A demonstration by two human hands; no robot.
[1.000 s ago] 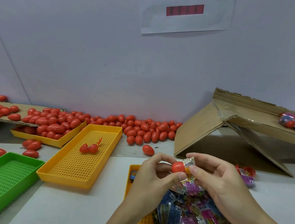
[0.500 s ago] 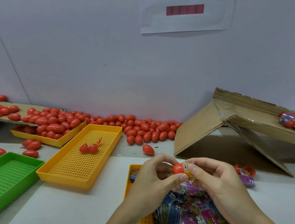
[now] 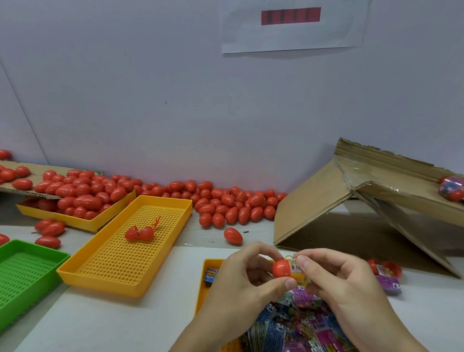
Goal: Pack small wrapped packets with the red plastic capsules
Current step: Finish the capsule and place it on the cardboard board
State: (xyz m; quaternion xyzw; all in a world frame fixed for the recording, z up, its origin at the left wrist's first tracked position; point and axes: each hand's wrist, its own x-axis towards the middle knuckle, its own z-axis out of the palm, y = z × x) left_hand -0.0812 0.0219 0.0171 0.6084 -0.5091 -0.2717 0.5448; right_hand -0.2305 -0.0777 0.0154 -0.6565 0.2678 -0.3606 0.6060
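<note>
The table point(image 3: 135, 332) carries everything, and a cardboard box point(image 3: 361, 213) lies tipped open at its far right edge. Along the far edge, against the wall, closed red capsules point(image 3: 223, 203) lie loose in a long heap, some spilling into a yellow tray point(image 3: 28, 209) at the far left. A green tray point(image 3: 9, 277) sits at the near left edge, and beside it a second yellow tray point(image 3: 123, 278) holds one opened capsule point(image 3: 140, 233). At the near edge a third yellow tray point(image 3: 205, 293) is piled with small wrapped packets point(image 3: 310, 334).

Above that pile, the left hand point(image 3: 244, 285) pinches a red capsule half point(image 3: 281, 268) between thumb and fingers. The right hand point(image 3: 339, 284) pinches a packet point(image 3: 295, 265) that juts from the half's open mouth.

The likely trouble is the packet's stiff foil corners: if it is not folded tight it may spring out, or get caught in the seam so the capsule will not snap shut. A hard squeeze could also pop the smooth half from the fingertips; it would then roll off among the loose capsules.
</note>
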